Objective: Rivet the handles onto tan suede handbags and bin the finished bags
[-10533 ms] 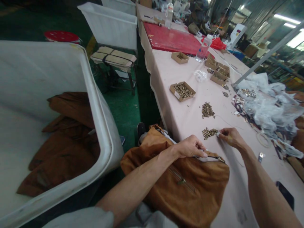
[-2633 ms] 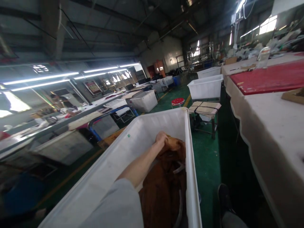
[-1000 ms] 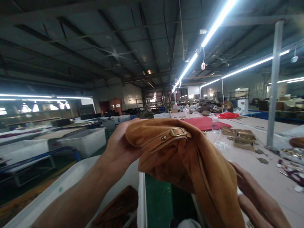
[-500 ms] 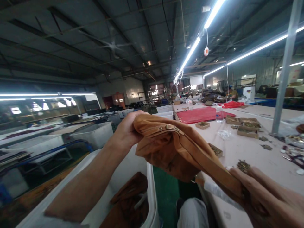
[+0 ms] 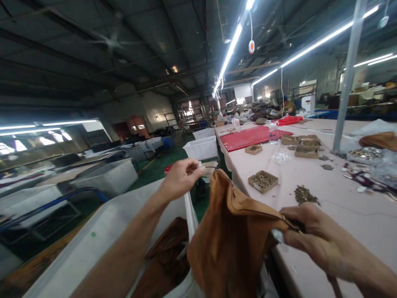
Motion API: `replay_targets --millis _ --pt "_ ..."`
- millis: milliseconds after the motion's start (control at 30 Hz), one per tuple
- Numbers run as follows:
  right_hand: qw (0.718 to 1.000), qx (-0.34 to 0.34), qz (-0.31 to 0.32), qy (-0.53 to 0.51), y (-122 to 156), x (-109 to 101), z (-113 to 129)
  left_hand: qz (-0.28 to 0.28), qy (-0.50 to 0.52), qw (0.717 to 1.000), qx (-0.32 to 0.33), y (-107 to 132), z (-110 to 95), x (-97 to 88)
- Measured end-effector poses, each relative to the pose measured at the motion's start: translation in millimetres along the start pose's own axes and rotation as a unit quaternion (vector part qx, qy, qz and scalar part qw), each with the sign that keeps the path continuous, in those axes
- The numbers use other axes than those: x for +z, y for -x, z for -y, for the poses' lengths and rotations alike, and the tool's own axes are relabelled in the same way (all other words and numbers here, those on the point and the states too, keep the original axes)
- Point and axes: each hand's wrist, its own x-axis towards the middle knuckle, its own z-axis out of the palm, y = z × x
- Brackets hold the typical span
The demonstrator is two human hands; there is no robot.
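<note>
A brown cloth piece (image 5: 231,244) hangs between my hands, its folded upper edge stretched across to the right and its lower part dropping down. My right hand (image 5: 316,236) grips that edge, thumb and fingers closed over it. My left hand (image 5: 181,178) is pinched at the other side, apart from the cloth itself. From its fingertips a thin dark cord (image 5: 211,167) runs to the cloth's top corner. Something small and pale shows at those fingertips, too small to name. Below my left forearm, more brown cloth (image 5: 167,265) lies in a white bin (image 5: 102,231).
On the pale-covered table (image 5: 341,223) at right are a box of small metal fittings (image 5: 263,181), a loose heap of fittings (image 5: 305,194), more boxes (image 5: 306,151) and red cloth (image 5: 245,138). A metal post (image 5: 349,78) rises from it. Another white bin (image 5: 201,147) stands ahead.
My left hand has gone from gripping the brown cloth to pinching a cord at its corner. The cloth now hangs down more. My right hand has come further into view, and the view has turned right.
</note>
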Motion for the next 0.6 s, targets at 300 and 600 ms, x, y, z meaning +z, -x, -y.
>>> replay_targets --millis 300,600 --pt "0.993 0.047 0.112 0.007 -46 24 -23 0.190 0.108 0.926 0.309 49 -13 175.6" --pt "0.999 0.009 0.040 -0.006 -39 -9 -34 0.331 0.313 0.882 0.123 23 8 182.9"
